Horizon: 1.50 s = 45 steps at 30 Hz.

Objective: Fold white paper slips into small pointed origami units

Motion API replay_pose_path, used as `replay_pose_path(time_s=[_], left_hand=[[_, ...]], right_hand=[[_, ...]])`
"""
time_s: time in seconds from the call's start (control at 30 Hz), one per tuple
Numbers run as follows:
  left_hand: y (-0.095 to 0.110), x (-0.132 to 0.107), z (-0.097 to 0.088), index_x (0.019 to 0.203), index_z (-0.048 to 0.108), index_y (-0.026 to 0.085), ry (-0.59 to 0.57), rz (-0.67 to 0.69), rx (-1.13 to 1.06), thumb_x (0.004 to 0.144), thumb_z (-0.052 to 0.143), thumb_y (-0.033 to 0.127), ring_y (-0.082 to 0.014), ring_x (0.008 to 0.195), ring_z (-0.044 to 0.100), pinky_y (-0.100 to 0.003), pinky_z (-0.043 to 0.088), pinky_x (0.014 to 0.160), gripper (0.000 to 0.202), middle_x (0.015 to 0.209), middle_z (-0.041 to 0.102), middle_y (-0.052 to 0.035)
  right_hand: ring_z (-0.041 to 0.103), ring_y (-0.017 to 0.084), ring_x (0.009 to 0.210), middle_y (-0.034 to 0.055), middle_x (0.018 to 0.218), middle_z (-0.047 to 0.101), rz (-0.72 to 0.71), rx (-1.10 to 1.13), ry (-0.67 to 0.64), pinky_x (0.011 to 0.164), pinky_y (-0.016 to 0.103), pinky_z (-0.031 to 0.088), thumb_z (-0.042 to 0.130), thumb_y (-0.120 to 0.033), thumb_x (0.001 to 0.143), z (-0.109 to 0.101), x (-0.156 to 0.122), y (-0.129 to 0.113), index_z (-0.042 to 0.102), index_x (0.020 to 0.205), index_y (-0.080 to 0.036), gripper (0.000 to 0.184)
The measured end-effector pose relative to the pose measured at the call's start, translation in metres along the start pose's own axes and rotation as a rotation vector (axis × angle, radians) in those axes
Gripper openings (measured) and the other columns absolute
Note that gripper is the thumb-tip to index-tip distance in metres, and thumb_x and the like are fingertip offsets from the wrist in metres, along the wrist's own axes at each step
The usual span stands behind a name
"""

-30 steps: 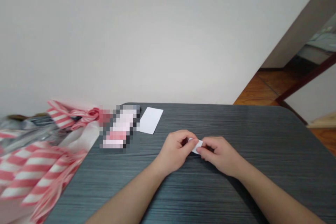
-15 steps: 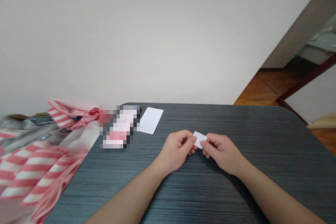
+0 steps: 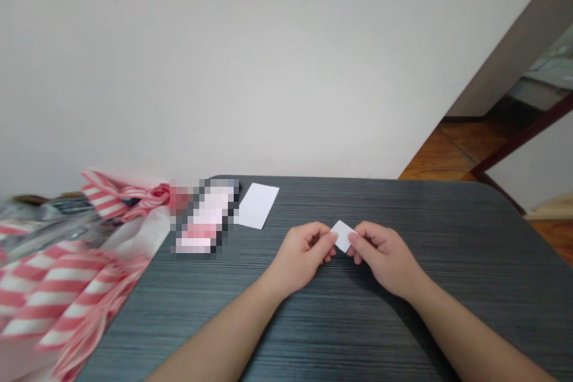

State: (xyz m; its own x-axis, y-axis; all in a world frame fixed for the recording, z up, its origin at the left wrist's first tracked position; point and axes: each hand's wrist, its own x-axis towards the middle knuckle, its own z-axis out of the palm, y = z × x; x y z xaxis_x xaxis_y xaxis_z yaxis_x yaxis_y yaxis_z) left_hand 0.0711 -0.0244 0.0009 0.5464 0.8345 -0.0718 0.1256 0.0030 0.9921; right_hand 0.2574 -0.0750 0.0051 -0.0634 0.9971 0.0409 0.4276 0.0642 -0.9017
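Note:
A small white piece of paper (image 3: 342,236), turned so that a corner points away from me, is held between my two hands above the dark table. My left hand (image 3: 307,253) pinches its left corner between thumb and fingers. On the opposite side, my right hand (image 3: 384,256) grips the right corner the same way, thumb on top. Both hands are closed, and their fingertips cover the paper's side corners. Farther off to the left, a larger white sheet (image 3: 258,206) lies flat on the table.
A phone-like object (image 3: 206,215), blurred by pixelation, lies on the table (image 3: 286,334) left of the white sheet. Red-and-white striped cloth (image 3: 58,286) and clear plastic are heaped beyond the left edge. A pale wall (image 3: 268,71) stands behind the table; wooden floor shows at right.
The small paper has turned in my fingers, its corner now pointing away. My right hand has shifted slightly right and upward to the paper's right corner; my left hand has barely moved.

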Motion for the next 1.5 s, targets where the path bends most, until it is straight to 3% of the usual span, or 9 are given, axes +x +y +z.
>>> replay_pose_path(time_s=[0.47, 0.73, 0.9, 1.13, 1.3, 1.4, 1.5], left_hand=[[0.002, -0.002, -0.001, 0.069, 0.058, 0.015, -0.008, 0.015, 0.044, 0.092, 0.054, 0.035, -0.0103, 0.056, 0.053, -0.021, 0.043, 0.056, 0.031, 0.062, 0.059, 0.0005], [0.002, 0.001, -0.001, 0.089, 0.069, 0.013, -0.040, 0.007, -0.022, 0.093, 0.055, 0.033, -0.0101, 0.056, 0.054, -0.021, 0.044, 0.055, 0.024, 0.064, 0.061, -0.0004], [-0.001, 0.001, 0.000, 0.109, 0.067, 0.013, -0.004, 0.002, -0.063, 0.091, 0.057, 0.031, -0.0101, 0.055, 0.055, -0.021, 0.045, 0.055, 0.027, 0.064, 0.062, 0.0002], [0.000, 0.001, -0.001, 0.101, 0.071, 0.014, -0.023, -0.002, -0.030, 0.092, 0.057, 0.033, -0.0102, 0.055, 0.055, -0.021, 0.045, 0.055, 0.026, 0.064, 0.064, -0.0010], [0.001, 0.002, 0.000, 0.098, 0.072, 0.014, 0.016, -0.035, -0.065, 0.091, 0.057, 0.034, -0.0098, 0.054, 0.054, -0.020, 0.044, 0.053, 0.026, 0.063, 0.063, -0.0005], [0.001, 0.002, 0.000, 0.097, 0.071, 0.013, 0.018, -0.045, -0.091, 0.090, 0.056, 0.035, -0.0098, 0.053, 0.054, -0.020, 0.044, 0.053, 0.027, 0.062, 0.063, -0.0007], [0.002, 0.002, 0.001, 0.094, 0.071, 0.013, 0.011, -0.049, -0.093, 0.090, 0.056, 0.035, -0.0097, 0.053, 0.053, -0.020, 0.044, 0.052, 0.027, 0.062, 0.062, -0.0007]], right_hand=[[0.057, 0.015, 0.060, -0.0008, 0.061, 0.062, 0.024, 0.006, 0.002, 0.062, 0.026, 0.043, 0.050, -0.029, 0.096, 0.000, 0.002, 0.001, 0.062, 0.071, -0.019, 0.029], [0.056, 0.014, 0.059, -0.0013, 0.060, 0.061, 0.014, 0.012, -0.009, 0.062, 0.026, 0.042, 0.050, -0.029, 0.096, -0.001, 0.002, 0.002, 0.062, 0.071, -0.019, 0.030], [0.056, 0.014, 0.057, -0.0020, 0.059, 0.061, 0.017, -0.006, -0.019, 0.060, 0.025, 0.042, 0.051, -0.027, 0.094, 0.000, 0.003, 0.004, 0.062, 0.071, -0.019, 0.027], [0.055, 0.014, 0.056, -0.0018, 0.058, 0.060, 0.004, -0.051, -0.037, 0.056, 0.024, 0.043, 0.053, -0.027, 0.093, 0.000, 0.004, 0.002, 0.062, 0.071, -0.019, 0.025], [0.059, 0.015, 0.067, 0.0012, 0.078, 0.064, -0.057, 0.082, 0.020, 0.061, 0.027, 0.048, 0.059, -0.026, 0.091, 0.001, 0.001, 0.011, 0.060, 0.100, -0.022, 0.010], [0.060, 0.016, 0.076, 0.0073, 0.104, 0.064, -0.187, 0.095, -0.011, 0.063, 0.028, 0.050, 0.061, -0.024, 0.090, -0.001, 0.001, 0.014, 0.061, 0.101, -0.023, 0.011], [0.058, 0.014, 0.074, 0.0079, 0.112, 0.059, -0.252, 0.048, -0.065, 0.061, 0.026, 0.049, 0.063, -0.022, 0.089, -0.004, 0.002, 0.013, 0.064, 0.098, -0.023, 0.009]])
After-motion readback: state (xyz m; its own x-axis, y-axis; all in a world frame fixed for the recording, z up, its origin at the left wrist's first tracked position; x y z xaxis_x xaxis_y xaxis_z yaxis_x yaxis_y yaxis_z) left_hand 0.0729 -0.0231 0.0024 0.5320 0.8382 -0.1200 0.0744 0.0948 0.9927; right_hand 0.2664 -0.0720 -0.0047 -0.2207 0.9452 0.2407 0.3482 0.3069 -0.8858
